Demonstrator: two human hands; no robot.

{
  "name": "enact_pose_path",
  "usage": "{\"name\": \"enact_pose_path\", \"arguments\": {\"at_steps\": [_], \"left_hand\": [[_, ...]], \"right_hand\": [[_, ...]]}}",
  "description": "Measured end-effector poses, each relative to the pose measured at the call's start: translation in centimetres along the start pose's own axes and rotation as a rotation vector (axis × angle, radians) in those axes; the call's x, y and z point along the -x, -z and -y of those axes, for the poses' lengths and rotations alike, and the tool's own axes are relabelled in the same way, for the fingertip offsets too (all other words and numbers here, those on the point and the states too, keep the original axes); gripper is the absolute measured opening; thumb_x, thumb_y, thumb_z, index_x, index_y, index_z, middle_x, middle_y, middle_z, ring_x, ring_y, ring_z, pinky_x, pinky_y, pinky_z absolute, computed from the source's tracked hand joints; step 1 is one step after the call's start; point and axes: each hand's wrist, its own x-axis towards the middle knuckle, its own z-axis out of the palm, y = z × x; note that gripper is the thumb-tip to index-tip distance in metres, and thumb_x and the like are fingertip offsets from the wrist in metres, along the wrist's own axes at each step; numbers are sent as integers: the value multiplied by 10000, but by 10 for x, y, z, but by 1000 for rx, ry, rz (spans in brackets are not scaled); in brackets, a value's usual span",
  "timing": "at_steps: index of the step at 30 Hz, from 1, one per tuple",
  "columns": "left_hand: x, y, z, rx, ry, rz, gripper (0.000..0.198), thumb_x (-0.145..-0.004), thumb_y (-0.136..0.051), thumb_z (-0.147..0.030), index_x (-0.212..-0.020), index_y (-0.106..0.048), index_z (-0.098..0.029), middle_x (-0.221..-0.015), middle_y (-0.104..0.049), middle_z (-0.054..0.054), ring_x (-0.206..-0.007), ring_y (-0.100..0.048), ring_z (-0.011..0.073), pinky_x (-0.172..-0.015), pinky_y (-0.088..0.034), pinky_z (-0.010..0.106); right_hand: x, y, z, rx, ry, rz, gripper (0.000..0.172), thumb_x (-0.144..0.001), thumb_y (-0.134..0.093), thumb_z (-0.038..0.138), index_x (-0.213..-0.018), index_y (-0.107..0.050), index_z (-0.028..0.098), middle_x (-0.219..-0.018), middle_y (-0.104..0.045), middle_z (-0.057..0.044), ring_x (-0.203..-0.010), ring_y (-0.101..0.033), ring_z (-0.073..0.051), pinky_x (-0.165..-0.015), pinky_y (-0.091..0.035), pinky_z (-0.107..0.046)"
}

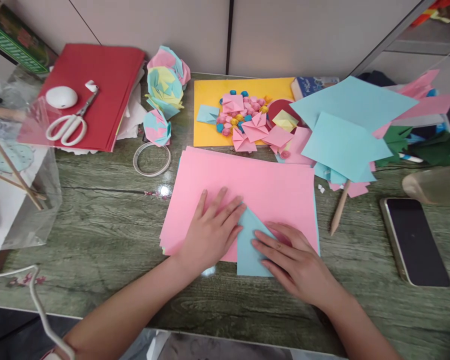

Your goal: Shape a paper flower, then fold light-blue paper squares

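Note:
A light-blue sheet of paper (253, 255), folded along a slanted edge, lies over the lower part of a stack of pink paper (210, 170). Its bottom edge reaches past the stack onto the table. My left hand (212, 227) rests flat on the pink stack, fingers spread, with the fingertips at the blue paper's top corner. Across the right side of the blue paper lies my right hand (294, 257), its fingers stretched out and pressing on the fold. Part of the blue paper is hidden beneath it.
White-handled scissors (66, 129) and a white case (61, 97) lie on red paper (97, 62). Folded paper flowers (164, 85) stand beside a tape roll (152, 160). Yellow card (206, 92) bears small folded pieces. At right are blue sheets (341, 145), a wooden stick (339, 210) and a phone (416, 242).

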Motion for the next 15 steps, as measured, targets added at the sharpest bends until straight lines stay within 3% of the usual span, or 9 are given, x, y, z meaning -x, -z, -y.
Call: {"name": "enact_pose_path", "arguments": {"at_steps": [15], "left_hand": [[1, 3, 8, 45, -50, 55, 613, -801, -404, -541, -1318, -337, -218, -1376, -358, 39, -1318, -139, 288, -1048, -86, 577]], "right_hand": [[0, 2, 0, 1, 6, -6, 443, -822, -512, 225, -1257, -442, 262, -1249, -513, -9, -1224, -371, -235, -965, -382, -473]]}}
